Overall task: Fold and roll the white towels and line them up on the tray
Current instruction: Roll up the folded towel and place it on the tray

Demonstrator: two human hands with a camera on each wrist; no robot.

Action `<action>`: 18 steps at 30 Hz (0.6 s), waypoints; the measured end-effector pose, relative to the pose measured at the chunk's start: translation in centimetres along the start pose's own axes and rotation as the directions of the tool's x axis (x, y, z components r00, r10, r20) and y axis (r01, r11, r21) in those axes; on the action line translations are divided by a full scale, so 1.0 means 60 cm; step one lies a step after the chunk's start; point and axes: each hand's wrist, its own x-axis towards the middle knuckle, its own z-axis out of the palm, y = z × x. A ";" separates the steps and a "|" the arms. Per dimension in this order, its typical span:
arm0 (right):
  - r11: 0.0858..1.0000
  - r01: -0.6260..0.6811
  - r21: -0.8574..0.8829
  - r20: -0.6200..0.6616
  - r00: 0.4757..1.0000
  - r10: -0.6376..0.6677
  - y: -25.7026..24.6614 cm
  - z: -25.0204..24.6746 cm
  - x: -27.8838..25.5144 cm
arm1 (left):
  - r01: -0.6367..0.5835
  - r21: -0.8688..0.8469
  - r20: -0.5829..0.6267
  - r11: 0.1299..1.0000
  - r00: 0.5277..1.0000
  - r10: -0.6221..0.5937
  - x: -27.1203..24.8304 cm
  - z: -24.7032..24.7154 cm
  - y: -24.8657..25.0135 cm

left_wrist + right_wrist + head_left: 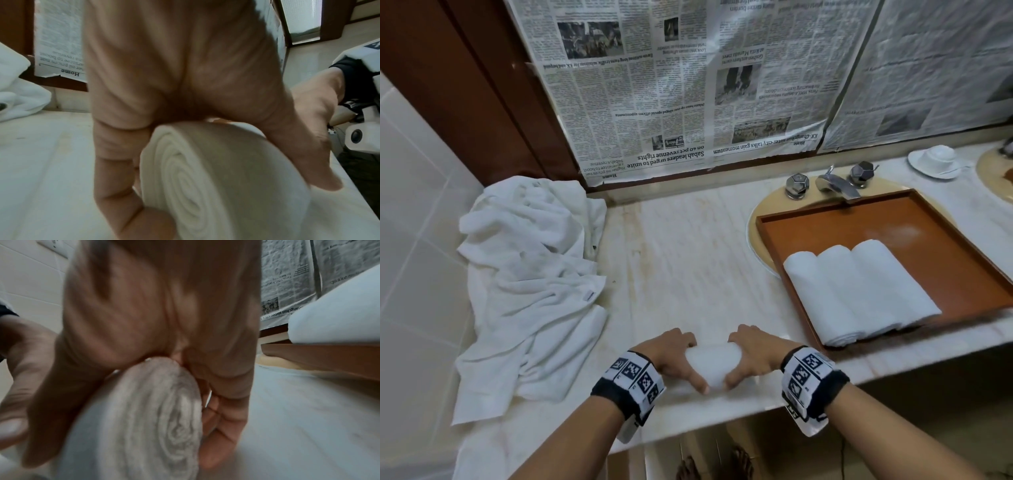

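At the counter's front edge lies a tightly rolled white towel (714, 365). My left hand (681, 359) grips its left end and my right hand (746, 356) grips its right end, thumbs near me and fingers curled over the far side. The left wrist view shows the roll's spiral end (195, 186) with fingers (115, 178) wrapped round it. In the right wrist view the other spiral end (154, 426) sits under my palm. The brown tray (859, 226) rests over the sink on the right, and three rolled towels (859, 291) lie side by side in its near left part.
A heap of loose white towels (527, 274) covers the counter's left end. Behind the tray stand a chrome faucet (835, 185) and a white cup on a saucer (936, 159). Newspaper (688, 85) covers the wall behind. Bare marble counter (688, 257) stretches between heap and tray.
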 end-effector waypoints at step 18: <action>0.982 -0.010 0.187 -0.198 0.979 0.047 -0.008 -0.021 -0.138 | -0.256 -0.049 0.049 0.965 0.965 0.259 -0.037 -0.030 0.036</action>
